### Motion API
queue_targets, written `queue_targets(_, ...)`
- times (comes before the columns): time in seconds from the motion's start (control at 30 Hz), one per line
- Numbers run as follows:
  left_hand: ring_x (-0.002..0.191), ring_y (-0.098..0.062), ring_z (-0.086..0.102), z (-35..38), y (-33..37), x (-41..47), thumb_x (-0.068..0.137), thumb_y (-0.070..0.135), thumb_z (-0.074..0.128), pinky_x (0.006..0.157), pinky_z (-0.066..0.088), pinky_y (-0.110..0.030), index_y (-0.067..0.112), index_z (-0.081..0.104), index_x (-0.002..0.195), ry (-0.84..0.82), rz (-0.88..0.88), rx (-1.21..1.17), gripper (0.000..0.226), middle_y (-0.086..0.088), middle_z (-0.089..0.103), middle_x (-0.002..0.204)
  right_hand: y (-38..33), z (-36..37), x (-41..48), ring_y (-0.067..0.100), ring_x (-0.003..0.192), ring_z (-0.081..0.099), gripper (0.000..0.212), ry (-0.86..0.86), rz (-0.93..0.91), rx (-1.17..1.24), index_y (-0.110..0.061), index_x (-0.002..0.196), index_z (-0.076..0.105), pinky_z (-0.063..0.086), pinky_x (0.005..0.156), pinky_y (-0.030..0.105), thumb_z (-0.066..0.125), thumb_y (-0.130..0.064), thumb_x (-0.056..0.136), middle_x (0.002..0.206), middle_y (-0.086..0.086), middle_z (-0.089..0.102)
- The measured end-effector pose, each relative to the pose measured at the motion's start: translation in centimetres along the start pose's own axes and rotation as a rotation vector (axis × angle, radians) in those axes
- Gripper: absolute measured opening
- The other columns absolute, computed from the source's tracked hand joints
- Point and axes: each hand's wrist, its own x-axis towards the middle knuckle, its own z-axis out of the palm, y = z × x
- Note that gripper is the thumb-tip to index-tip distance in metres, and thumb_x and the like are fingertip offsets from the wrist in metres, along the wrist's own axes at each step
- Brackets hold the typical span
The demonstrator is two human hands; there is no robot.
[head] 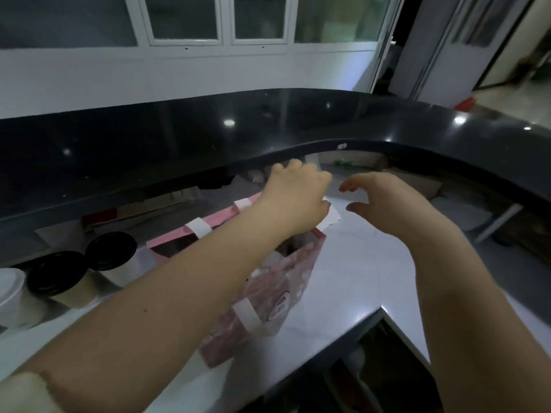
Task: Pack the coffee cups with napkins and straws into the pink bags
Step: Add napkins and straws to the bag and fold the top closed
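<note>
A pink bag with white handles stands open on the white counter. My left arm reaches across its top, and my left hand is beyond the bag's far end, fingers curled over a white napkin that shows under the hand. My right hand hovers to the right of it, fingers spread and holding nothing. Two paper cups with black lids stand to the left of the bag. The inside of the bag is mostly hidden by my arm.
A white-lidded cup stands at the far left edge. A raised black curved countertop runs behind and above the white surface. The white counter's front edge drops to open shelves at the lower right.
</note>
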Motion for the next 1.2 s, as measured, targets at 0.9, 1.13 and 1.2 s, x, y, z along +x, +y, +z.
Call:
queue_targets(0.9,0.135,-0.026,0.032,26.2,11.9,6.1,0.093,0.033,0.05,0.105,0.029,-0.041,0.022,0.037,0.145,-0.258,-0.716,-0.283,0.056,-0.003,0.037,0.15,19.0,18.7,4.1,0.02,0.117,0.048,0.032,-0.141,0.026,0.412,-0.021,0.123,0.061,0.042,0.093,0.032,0.058,-0.016,0.092,0.118,-0.002,0.064)
queue_targets(1.13,0.142,-0.025,0.022,29.4,9.3,11.9,0.094,0.034,0.049,0.113,0.023,-0.044,0.025,0.037,0.147,-0.161,-0.827,-0.231,0.054,-0.002,0.029,0.156,19.7,23.8,10.8,0.025,0.119,0.045,0.029,-0.102,0.107,0.526,-0.02,0.119,0.065,0.036,0.092,0.026,0.058,-0.019,0.091,0.122,-0.003,0.063)
queue_targets(1.2,0.141,-0.025,0.025,30.1,8.5,13.9,0.093,0.032,0.051,0.113,0.024,-0.045,0.024,0.041,0.144,-0.1,-0.868,-0.255,0.053,-0.003,0.033,0.154,19.1,24.5,13.7,0.027,0.118,0.043,0.028,-0.053,0.152,0.55,-0.021,0.117,0.065,0.033,0.088,0.027,0.056,-0.019,0.091,0.121,-0.003,0.064)
